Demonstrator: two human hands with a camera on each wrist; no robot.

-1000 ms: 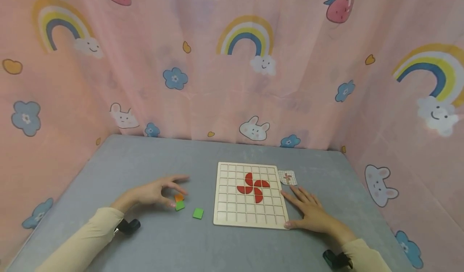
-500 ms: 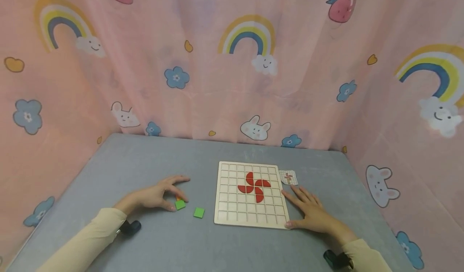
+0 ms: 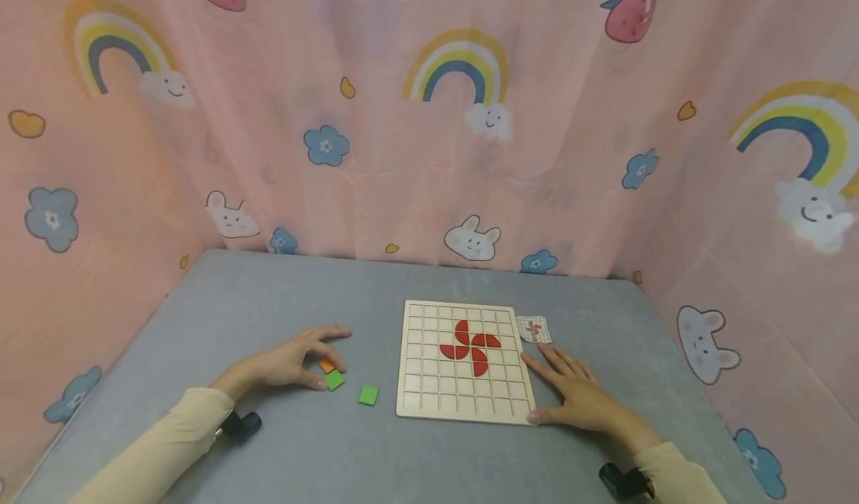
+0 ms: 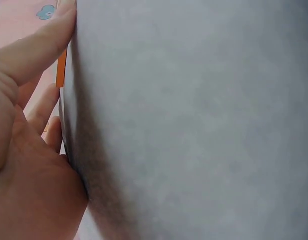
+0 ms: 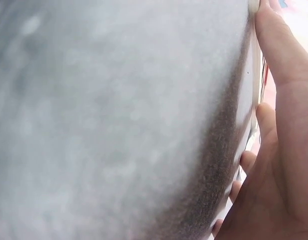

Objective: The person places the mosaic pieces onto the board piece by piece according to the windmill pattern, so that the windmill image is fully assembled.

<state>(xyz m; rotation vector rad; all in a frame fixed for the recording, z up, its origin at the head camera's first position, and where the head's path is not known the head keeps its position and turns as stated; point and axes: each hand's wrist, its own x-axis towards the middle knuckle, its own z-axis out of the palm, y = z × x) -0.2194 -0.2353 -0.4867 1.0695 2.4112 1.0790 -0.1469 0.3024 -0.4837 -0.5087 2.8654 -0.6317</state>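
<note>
One orange tile (image 3: 326,367) is partly hidden by the left hand (image 3: 293,359), whose spread fingers (image 3: 327,332) perhaps touch it.

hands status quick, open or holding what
Left hand: at an orange tile and green tile; grip cannot be told.
Right hand: open, touching the board.

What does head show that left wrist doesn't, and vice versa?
Only head: the gridded board with four red pieces, picture card, two green tiles, right grip.
Only left wrist: the palm side of the left grip, and an edge-on close-up of the orange tile.
Both: left grip, orange tile, grey tabletop, pink curtain.
</note>
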